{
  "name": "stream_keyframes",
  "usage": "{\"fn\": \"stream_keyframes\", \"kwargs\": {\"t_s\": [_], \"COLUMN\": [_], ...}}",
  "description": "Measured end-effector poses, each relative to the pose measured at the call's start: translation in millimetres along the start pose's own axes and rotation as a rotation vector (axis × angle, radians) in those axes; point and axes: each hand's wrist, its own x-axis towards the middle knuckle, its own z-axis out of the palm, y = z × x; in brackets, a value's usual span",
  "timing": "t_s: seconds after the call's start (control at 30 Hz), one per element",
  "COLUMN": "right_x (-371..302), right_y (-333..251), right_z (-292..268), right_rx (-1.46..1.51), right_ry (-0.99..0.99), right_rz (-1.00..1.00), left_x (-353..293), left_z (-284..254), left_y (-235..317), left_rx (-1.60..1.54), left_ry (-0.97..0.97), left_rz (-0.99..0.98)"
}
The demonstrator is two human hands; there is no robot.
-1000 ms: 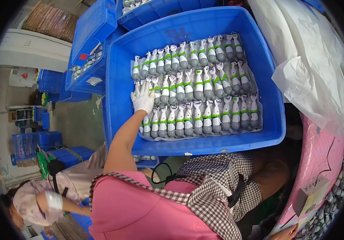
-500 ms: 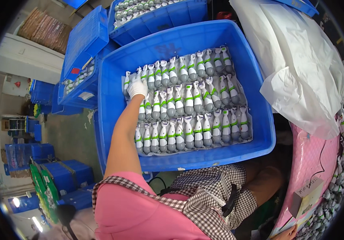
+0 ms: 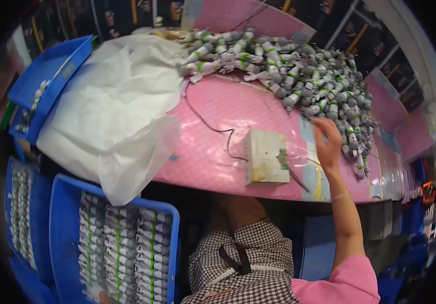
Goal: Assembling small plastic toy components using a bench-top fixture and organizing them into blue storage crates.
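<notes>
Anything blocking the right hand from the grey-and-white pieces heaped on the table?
Nothing visible: the right hand is right at the near edge of the heap. The small box sits off to its left, out of the way.

Just beyond my right fingers [image 3: 321, 127], loose skittle-shaped pieces [image 3: 324, 83] lie heaped on the pink-topped table [image 3: 210, 152], tipped every way, some across others. They have white bodies, rounded grey ends and bright green bands. To my left, the packed pieces [image 3: 119, 243] lie side by side in three rows inside a blue tub [image 3: 63, 238], grey ends rightward in the rightmost row.
</notes>
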Motion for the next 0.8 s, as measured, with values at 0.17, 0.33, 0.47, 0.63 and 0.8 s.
{"fn": "stream_keyframes", "kwargs": {"t_s": [0.17, 0.33, 0.47, 0.63, 0.8], "right_x": [99, 151, 158, 121, 60], "right_y": [38, 47, 73, 51, 50], "right_z": [75, 145, 145, 105, 38], "right_rx": [-0.110, -0.206, -0.153, 0.627, 1.359], "right_ry": [-0.055, 0.064, -0.042, 0.076, -0.100], "right_rz": [-0.097, 0.323, 0.409, 0.453, 0.839], "left_x": [26, 16, -21, -125, -209], "left_z": [-68, -132, -230, -389, -462], "left_y": [70, 152, 271, 392, 492], "left_rx": [-0.218, -0.683, -1.206, -1.688, -1.961], "left_ry": [-0.191, -0.096, -0.174, -0.283, -0.998], "left_rz": [0.000, 0.212, 0.376, 0.512, 0.931]}}
